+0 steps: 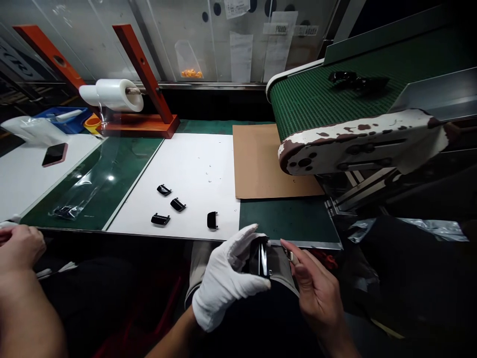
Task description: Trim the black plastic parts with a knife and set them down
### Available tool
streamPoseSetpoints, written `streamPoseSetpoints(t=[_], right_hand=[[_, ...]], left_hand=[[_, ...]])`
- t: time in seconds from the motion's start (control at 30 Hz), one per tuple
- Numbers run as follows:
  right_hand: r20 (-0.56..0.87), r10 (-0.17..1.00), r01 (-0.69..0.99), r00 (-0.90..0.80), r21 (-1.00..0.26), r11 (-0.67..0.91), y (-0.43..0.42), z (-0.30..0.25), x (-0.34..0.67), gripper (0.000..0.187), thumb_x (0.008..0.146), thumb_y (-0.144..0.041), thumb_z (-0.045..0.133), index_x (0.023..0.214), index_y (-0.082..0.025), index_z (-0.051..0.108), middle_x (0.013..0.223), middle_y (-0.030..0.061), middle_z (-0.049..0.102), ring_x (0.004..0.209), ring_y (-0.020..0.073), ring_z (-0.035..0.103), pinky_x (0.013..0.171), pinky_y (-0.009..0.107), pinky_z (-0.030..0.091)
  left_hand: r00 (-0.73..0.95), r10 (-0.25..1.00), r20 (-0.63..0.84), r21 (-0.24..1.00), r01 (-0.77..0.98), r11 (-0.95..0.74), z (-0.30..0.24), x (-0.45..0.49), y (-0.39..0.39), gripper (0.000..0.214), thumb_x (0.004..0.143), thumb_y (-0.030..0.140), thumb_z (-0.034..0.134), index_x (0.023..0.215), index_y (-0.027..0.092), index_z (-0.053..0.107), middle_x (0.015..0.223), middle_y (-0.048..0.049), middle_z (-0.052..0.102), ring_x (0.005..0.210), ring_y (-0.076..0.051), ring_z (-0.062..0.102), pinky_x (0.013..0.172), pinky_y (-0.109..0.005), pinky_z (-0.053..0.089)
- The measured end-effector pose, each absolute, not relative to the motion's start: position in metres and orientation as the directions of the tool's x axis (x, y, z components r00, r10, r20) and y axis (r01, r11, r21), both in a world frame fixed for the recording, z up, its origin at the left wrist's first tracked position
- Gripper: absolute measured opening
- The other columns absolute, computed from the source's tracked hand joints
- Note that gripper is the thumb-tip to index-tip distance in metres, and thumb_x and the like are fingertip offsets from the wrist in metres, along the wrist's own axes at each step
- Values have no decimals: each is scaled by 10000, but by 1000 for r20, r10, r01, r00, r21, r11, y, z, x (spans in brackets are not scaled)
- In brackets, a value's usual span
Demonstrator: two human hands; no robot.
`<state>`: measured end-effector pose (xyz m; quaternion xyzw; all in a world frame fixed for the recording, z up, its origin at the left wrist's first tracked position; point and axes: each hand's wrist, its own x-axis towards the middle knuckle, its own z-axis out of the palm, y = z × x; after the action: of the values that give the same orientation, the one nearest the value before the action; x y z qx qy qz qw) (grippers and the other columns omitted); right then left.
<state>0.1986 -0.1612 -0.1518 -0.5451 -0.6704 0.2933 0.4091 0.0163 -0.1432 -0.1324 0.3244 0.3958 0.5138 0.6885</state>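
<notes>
My left hand [223, 278], in a white glove, is closed around a small glossy black plastic part [260, 256] just below the table's front edge. My bare right hand [316, 288] is beside the part, fingers pinched on a small thin tool [288, 255] whose shape I cannot make out. Several similar black plastic parts [178, 204] lie on the white sheet [194, 169] in front of me.
A green conveyor belt [316, 99] carrying black parts [354, 80] ends at the right above a brown cardboard sheet [257, 159]. A film roll on an orange stand [119, 94], a phone [54, 154] and a plastic bag [80, 191] lie left. Another person's arm [20, 278] is at lower left.
</notes>
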Motion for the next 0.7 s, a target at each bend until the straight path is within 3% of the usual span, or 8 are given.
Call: streamPoseSetpoints(t=[0.17, 0.47, 0.63, 0.7], right_hand=[[200, 959, 453, -201, -849, 272, -158, -151, 196, 345, 966, -278, 398, 1269, -282, 562, 1076, 27, 685, 938, 176, 645, 787, 260, 503], [230, 954, 465, -190, -835, 294, -156, -151, 195, 318, 960, -274, 421, 1207, -228, 616, 1092, 63, 700, 1026, 192, 647, 772, 237, 527], [255, 952, 507, -168, -806, 305, -156, -152, 193, 299, 956, -268, 448, 1192, -222, 626, 971, 54, 711, 932, 182, 667, 749, 239, 519], [331, 938, 565, -103, -757, 329, -157, -154, 191, 267, 933, -262, 512, 1163, -216, 638, 900, 46, 705, 853, 177, 664, 745, 253, 504]], left_hand=[[175, 968, -181, 877, -417, 239, -138, 16, -146, 850, 457, 201, 930, 1238, 257, 597, 1139, -73, 671, 1107, -290, 605, 984, -374, 475], [212, 973, -86, 880, -442, 175, -140, 14, -146, 840, 475, 143, 920, 1233, 315, 602, 1141, -20, 681, 1066, -198, 628, 914, -214, 494], [198, 979, -56, 882, -450, 141, -138, 15, -145, 825, 471, 118, 917, 1212, 325, 618, 1134, -2, 690, 1071, -174, 631, 922, -173, 485], [174, 983, -63, 882, -450, 136, -136, 16, -145, 796, 495, 118, 908, 1210, 320, 620, 1133, -1, 691, 1073, -170, 634, 929, -169, 483]])
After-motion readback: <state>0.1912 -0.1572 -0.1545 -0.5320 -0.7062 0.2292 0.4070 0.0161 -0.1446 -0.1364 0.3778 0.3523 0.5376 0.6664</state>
